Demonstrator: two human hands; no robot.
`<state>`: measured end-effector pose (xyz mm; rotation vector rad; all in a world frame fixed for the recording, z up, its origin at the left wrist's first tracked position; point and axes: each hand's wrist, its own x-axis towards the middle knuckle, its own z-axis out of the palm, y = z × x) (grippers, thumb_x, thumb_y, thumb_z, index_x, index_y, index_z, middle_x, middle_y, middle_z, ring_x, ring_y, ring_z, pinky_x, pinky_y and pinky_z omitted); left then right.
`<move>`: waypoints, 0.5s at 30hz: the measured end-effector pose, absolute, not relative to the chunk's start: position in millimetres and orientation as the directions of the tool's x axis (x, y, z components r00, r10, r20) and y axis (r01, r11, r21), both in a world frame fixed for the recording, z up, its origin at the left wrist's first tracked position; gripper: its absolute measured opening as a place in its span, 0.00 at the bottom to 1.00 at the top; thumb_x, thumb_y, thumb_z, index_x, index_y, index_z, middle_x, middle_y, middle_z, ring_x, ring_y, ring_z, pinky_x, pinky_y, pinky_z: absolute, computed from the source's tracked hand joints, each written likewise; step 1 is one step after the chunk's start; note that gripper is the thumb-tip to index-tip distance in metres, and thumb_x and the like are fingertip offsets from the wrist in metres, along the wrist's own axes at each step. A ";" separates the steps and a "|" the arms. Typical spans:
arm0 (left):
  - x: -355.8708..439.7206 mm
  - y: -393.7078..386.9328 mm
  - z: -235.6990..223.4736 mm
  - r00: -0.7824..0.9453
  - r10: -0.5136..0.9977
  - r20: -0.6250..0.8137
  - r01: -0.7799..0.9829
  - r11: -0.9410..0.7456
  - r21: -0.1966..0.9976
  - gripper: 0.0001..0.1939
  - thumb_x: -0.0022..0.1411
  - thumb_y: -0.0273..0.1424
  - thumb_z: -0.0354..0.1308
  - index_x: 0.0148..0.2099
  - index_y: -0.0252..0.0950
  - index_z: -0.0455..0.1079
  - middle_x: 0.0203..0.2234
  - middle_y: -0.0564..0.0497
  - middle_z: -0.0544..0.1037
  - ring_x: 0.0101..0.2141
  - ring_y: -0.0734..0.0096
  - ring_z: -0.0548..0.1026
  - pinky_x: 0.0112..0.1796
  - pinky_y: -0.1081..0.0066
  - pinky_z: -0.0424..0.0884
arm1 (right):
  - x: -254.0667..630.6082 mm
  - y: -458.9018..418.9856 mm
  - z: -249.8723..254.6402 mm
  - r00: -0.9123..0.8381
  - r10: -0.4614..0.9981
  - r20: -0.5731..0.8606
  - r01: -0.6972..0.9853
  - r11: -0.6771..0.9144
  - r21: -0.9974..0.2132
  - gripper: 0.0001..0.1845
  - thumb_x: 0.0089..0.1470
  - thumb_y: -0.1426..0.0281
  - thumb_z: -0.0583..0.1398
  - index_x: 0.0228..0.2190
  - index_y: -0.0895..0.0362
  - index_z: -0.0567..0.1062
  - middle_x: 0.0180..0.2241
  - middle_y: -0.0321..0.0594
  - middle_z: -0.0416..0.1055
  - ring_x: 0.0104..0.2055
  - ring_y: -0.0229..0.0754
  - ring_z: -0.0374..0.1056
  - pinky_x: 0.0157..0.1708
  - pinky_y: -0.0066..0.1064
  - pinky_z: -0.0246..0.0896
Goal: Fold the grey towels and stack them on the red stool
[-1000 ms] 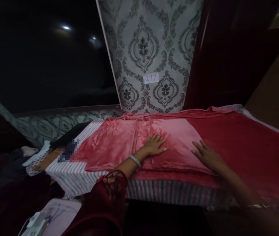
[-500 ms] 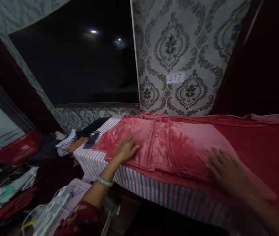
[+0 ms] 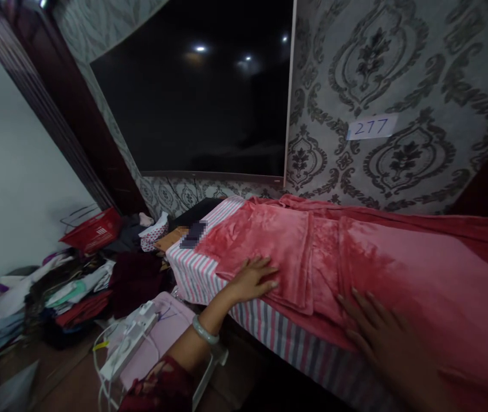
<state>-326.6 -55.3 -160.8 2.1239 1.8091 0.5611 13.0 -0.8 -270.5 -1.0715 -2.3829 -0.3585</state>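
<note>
A red and pink plush garment or blanket [image 3: 276, 234] is spread over a table with a striped cloth [image 3: 192, 277]; its exact kind I cannot tell. Folded panels lie on its left half, with seams running front to back. My left hand [image 3: 252, 279], a pale bangle on its wrist, rests flat on the left panel near the front edge, fingers apart. My right hand [image 3: 381, 326] lies on the plush fabric further right, fingers stretched out and slightly blurred. Neither hand grips anything.
A blurred-out dark item [image 3: 193, 234] lies on the table's left end. A white power strip [image 3: 128, 341] with cables sits on a pink surface [image 3: 173, 320]. Clothes heaps [image 3: 81, 297] and a red basket or bag [image 3: 93, 229] are at left. A large television [image 3: 201, 103] hangs behind.
The view has turned left, so the scene sits further right. My right hand has moved left across the fabric, closer to the seams. My left hand remains on the left panel, nearer its front.
</note>
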 end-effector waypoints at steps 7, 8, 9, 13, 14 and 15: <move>-375.4 -54.3 -163.1 -0.404 0.888 0.220 0.864 0.291 0.411 0.31 0.64 0.38 0.57 0.67 0.34 0.64 0.66 0.37 0.63 0.66 0.48 0.58 0.64 0.50 0.54 | 8.3 5.3 -289.1 -0.576 0.584 0.571 0.717 0.697 0.010 0.29 0.61 0.56 0.49 0.62 0.43 0.68 0.63 0.44 0.64 0.63 0.56 0.62 0.56 0.55 0.59; -378.5 -55.9 -168.8 -0.422 0.882 0.209 0.864 0.322 0.387 0.32 0.63 0.38 0.58 0.67 0.35 0.63 0.67 0.36 0.61 0.67 0.46 0.57 0.64 0.49 0.53 | 5.2 2.8 -290.8 -0.584 0.584 0.564 0.709 0.705 0.004 0.30 0.61 0.56 0.49 0.62 0.45 0.67 0.63 0.45 0.64 0.62 0.56 0.63 0.57 0.54 0.59; -380.2 -57.7 -174.6 -0.418 0.885 0.203 0.871 0.327 0.367 0.32 0.63 0.38 0.58 0.67 0.35 0.63 0.67 0.36 0.60 0.67 0.45 0.57 0.64 0.48 0.53 | 1.9 -0.7 -291.7 -0.584 0.590 0.557 0.707 0.707 -0.007 0.31 0.61 0.55 0.50 0.63 0.46 0.67 0.63 0.46 0.63 0.62 0.57 0.63 0.57 0.55 0.59; -379.1 -64.0 -187.3 -0.353 0.916 0.192 0.900 0.276 0.337 0.28 0.67 0.38 0.54 0.67 0.38 0.64 0.68 0.37 0.60 0.65 0.50 0.62 0.63 0.54 0.59 | -6.1 -16.8 -279.1 -0.575 0.606 0.549 0.691 0.719 -0.070 0.32 0.61 0.55 0.51 0.63 0.52 0.66 0.63 0.50 0.63 0.61 0.58 0.64 0.57 0.54 0.62; -378.0 -64.8 -186.2 -0.355 0.917 0.181 0.900 0.283 0.333 0.28 0.67 0.37 0.54 0.67 0.38 0.64 0.67 0.37 0.60 0.64 0.51 0.63 0.62 0.54 0.60 | -6.2 -19.2 -270.7 -0.588 0.603 0.539 0.669 0.737 -0.096 0.31 0.62 0.55 0.50 0.63 0.53 0.67 0.62 0.50 0.65 0.60 0.57 0.66 0.55 0.52 0.64; -376.5 -65.0 -183.5 -0.367 0.914 0.175 0.898 0.299 0.321 0.28 0.67 0.37 0.54 0.67 0.39 0.64 0.68 0.37 0.60 0.64 0.50 0.63 0.62 0.53 0.60 | -5.9 -20.2 -260.0 -0.599 0.611 0.517 0.648 0.750 -0.134 0.30 0.63 0.56 0.50 0.62 0.52 0.68 0.60 0.49 0.68 0.58 0.54 0.67 0.54 0.49 0.66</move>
